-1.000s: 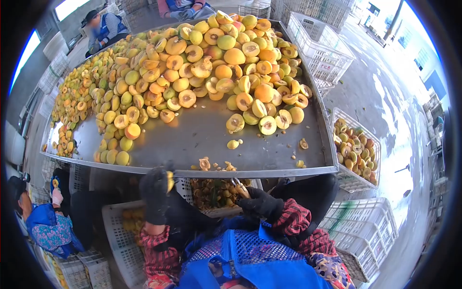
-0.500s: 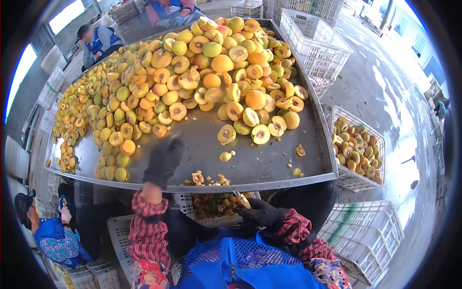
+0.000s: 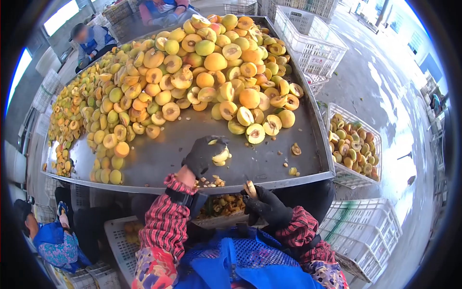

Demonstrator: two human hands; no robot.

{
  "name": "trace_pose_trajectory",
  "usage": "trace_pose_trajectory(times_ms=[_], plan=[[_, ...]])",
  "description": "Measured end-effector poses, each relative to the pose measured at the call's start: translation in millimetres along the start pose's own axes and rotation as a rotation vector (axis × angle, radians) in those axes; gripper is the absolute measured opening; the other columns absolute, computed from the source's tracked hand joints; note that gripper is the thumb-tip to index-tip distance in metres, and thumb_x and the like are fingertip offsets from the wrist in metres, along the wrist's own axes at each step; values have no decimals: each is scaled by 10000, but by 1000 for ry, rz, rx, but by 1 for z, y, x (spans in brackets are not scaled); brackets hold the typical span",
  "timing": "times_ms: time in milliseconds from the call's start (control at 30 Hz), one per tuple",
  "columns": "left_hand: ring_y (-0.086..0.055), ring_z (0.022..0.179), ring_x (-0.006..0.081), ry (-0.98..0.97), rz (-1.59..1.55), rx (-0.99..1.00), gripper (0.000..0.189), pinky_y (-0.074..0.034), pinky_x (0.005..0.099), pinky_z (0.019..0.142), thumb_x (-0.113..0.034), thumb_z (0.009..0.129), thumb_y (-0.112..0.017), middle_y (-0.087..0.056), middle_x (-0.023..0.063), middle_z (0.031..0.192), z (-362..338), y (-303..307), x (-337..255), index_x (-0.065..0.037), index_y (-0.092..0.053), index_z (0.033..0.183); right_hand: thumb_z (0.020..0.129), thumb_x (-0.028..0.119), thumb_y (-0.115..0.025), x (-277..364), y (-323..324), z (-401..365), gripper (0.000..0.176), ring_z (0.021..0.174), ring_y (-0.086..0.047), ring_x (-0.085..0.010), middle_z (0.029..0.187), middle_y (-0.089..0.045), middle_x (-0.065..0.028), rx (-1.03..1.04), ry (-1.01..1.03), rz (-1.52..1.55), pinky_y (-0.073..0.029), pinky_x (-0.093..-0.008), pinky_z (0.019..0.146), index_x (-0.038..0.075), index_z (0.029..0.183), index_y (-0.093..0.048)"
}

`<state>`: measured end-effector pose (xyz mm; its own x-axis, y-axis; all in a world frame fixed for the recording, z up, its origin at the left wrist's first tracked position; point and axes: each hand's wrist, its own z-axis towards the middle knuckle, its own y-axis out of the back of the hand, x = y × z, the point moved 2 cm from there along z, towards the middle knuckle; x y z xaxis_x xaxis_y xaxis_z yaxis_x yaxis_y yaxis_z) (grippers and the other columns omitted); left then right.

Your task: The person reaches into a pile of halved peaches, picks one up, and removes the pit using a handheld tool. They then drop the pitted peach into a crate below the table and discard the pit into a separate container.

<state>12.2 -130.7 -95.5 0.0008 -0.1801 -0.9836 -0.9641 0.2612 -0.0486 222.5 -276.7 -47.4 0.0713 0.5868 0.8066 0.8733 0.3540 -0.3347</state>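
Observation:
My left hand, in a black glove, reaches over the front of the metal table. Its fingers curl around a small yellow apricot piece, and a thin pale sliver shows at the fingertips. My right hand, also black-gloved, is closed around a small knife at the table's front edge; its pale, wood-coloured part sticks up and the blade is hard to make out. Between the hands, broken bits and pits lie by the rim. A large heap of halved and whole apricots covers the back and left of the table.
The metal table has a raised rim. Below it, a crate of scraps stands before my lap. A crate of apricot halves and a white crate are on the right. Co-workers sit at left and behind the table.
My left hand has moved right across the table to the small apricot piece and closed around it. My right hand has risen slightly with the knife, which now points more upward.

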Motion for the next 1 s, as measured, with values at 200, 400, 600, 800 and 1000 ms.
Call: trace_pose_trajectory(times_ms=[200, 400, 600, 800, 1000], plan=[[-559, 1061, 266, -67, -661, -61, 379, -476, 371, 900, -189, 899, -459, -537, 172, 1218, -95, -25, -20, 34, -480, 1204, 889, 159, -548, 2, -39, 27, 268, 577, -548, -100, 757, -535, -39, 51, 224, -344, -462, -261, 502, 32, 1116, -484], [-477, 1167, 343, -22, -1159, 2, 538, -363, 477, 1021, -336, 939, -285, -464, 203, 1303, -116, -36, -23, 44, -383, 1307, 917, 138, -514, 11, -64, 19, 276, 678, -491, -55, 828, -526, -5, 26, 332, -423, -443, -244, 563, 34, 1169, -465], [-460, 1186, 340, -109, -1321, 110, 550, -319, 490, 1051, -365, 953, -303, -467, 207, 1297, -119, -38, -18, 54, -385, 1300, 900, 136, -538, 20, -69, 10, 259, 733, -565, -115, 785, -557, -41, -72, 243, -586, -461, -294, 620, 20, 1129, -499], [-464, 1182, 335, -155, -1235, -58, 514, -334, 502, 1039, -337, 949, -363, -482, 209, 1275, -130, -41, -28, 59, -414, 1271, 892, 150, -543, 19, -79, 9, 265, 774, -620, -272, 841, -607, -169, -105, 476, -834, -475, -384, 657, 4, 1110, -513], [-508, 1126, 315, -213, -1230, -84, 451, -389, 472, 998, -249, 930, -420, -505, 204, 1243, -123, -36, -6, 71, -429, 1247, 880, 147, -544, 19, -85, 15, 293, 794, -605, -392, 873, -603, -230, -101, 390, -952, -472, -427, 673, 2, 1131, -500]])
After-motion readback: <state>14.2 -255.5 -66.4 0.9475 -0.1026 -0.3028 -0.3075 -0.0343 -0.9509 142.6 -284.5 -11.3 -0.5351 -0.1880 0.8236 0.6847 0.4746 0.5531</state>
